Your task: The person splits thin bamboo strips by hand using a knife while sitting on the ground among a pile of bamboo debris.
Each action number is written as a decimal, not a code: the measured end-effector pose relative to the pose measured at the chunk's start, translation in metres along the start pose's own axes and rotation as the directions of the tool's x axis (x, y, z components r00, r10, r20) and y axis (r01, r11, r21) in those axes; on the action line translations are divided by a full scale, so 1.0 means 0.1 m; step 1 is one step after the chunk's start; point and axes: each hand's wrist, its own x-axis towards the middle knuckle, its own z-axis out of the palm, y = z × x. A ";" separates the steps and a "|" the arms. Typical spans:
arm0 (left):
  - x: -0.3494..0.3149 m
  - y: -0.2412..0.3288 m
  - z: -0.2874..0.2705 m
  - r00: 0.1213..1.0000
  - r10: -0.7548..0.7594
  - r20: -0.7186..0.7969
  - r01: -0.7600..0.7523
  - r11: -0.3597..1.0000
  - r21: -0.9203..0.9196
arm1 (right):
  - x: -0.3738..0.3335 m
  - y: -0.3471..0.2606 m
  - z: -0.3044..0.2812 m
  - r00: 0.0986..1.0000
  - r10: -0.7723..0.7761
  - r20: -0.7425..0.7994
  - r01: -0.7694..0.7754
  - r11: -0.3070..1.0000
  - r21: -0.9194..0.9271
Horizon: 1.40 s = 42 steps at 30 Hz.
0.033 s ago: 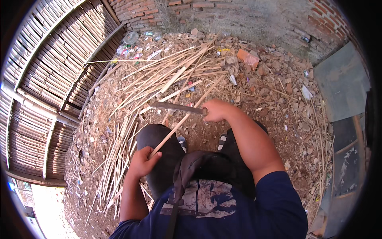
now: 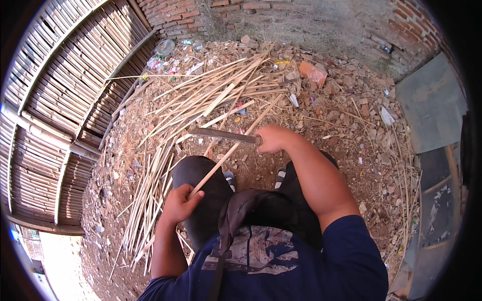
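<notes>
My left hand (image 2: 182,204) is closed on the near end of a long split bamboo strip (image 2: 216,170). From there the strip slants up and away to the right, past my left knee. In my right hand (image 2: 275,139), the fingers wrap round the handle of a machete (image 2: 221,134). Its dark, straight blade points left and lies across the strip in the view. Whether the blade touches the strip I cannot tell. Several loose bamboo strips (image 2: 221,95) are heaped beyond my hands, and more strips (image 2: 150,195) lie in a bundle left of my left knee.
A bamboo slat wall (image 2: 55,100) stands on the left and a brick wall (image 2: 281,22) at the back. Rubble and litter cover the ground, with an orange brick piece (image 2: 313,73) at the far right. Grey sheets (image 2: 432,103) lean along the right side.
</notes>
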 end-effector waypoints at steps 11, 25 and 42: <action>0.01 -0.02 0.00 1.000 -0.001 0.029 0.001 1.000 -0.015 | 0.04 0.04 0.03 1.000 -0.005 0.008 0.005 1.000 0.005; 0.01 0.05 -0.03 0.999 -0.027 0.044 0.027 0.999 -0.020 | 0.09 0.07 0.08 1.000 -0.029 0.009 0.030 0.999 -0.031; 0.04 0.00 -0.01 0.997 -0.046 0.070 0.050 0.997 -0.055 | 0.12 0.11 0.13 0.999 -0.034 -0.004 0.034 0.999 -0.034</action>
